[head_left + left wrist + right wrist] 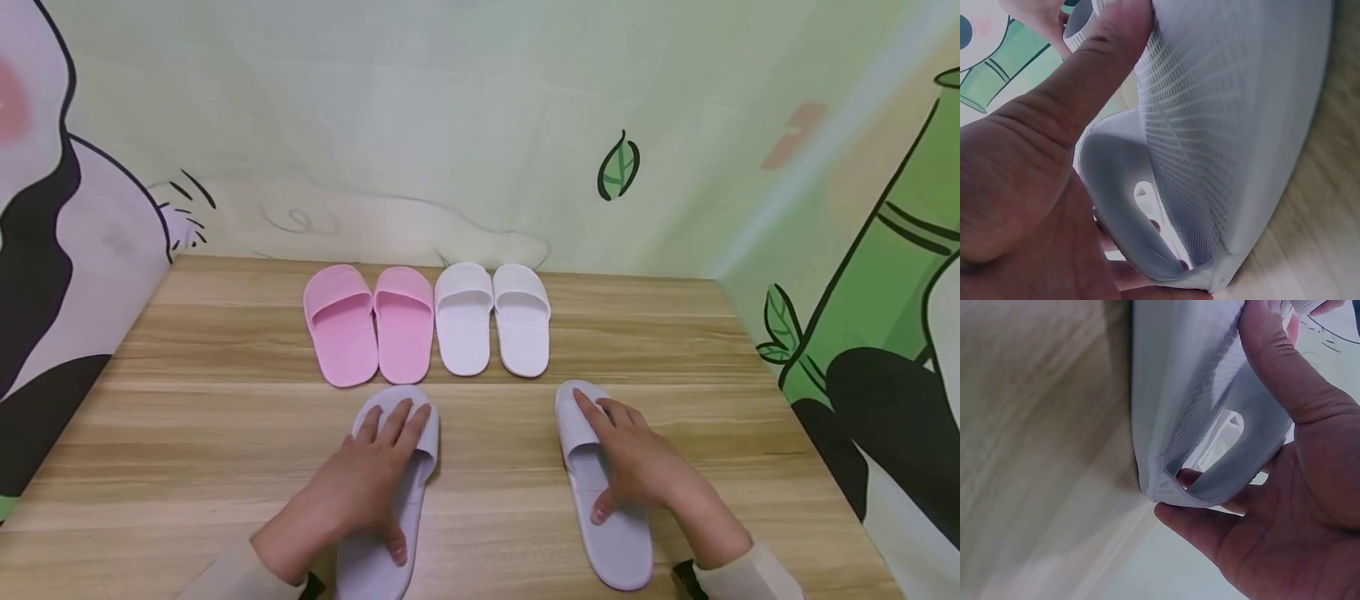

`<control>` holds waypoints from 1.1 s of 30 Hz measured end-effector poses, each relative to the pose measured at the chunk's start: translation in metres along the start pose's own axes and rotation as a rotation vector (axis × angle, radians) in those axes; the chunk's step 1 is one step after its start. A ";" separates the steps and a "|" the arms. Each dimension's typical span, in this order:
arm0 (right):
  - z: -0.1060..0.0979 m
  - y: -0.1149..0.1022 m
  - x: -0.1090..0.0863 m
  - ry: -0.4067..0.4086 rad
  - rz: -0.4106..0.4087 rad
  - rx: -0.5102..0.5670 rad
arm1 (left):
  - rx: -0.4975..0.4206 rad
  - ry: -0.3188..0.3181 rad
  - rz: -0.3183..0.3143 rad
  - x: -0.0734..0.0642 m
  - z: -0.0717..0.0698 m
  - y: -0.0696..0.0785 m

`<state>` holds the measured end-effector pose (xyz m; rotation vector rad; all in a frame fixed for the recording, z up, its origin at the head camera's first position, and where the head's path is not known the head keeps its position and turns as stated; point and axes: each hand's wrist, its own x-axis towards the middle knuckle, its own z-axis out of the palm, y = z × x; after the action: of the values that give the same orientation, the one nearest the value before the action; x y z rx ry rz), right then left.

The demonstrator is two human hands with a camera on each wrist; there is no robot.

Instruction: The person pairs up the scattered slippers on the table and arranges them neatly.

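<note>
Two pale lilac slippers stand apart on the wooden tabletop, toes pointing away from me. My left hand (367, 483) lies over the left lilac slipper (375, 571), its fingers spread across the strap and its thumb lower down at the footbed. On the right lilac slipper (618, 554), my right hand (637, 458) rests with its fingers over the strap's right side and its thumb on the footbed. Each wrist view looks into the strap opening of the slipper under that hand, such as the ribbed footbed (1204, 112) and the strap (1254, 431).
Behind them, a pink pair of slippers (405, 350) and a white pair of slippers (463, 342) stand side by side in a row. The wooden tabletop (210, 400) meets a wall (465, 125) printed with cartoon pandas and bamboo.
</note>
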<state>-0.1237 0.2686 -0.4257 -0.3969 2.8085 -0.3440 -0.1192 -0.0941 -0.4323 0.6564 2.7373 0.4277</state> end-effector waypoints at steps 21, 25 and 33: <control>0.003 -0.021 0.005 0.015 0.018 -0.021 | 0.014 0.000 -0.023 0.014 0.000 0.020; 0.005 -0.027 0.007 0.010 0.026 -0.022 | 0.014 -0.017 -0.026 0.017 0.002 0.022; 0.007 -0.039 0.008 0.010 0.031 -0.023 | 0.000 -0.031 -0.030 0.018 0.004 0.027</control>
<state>-0.1198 0.2284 -0.4236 -0.3573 2.8279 -0.3082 -0.1227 -0.0616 -0.4298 0.6162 2.7146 0.4072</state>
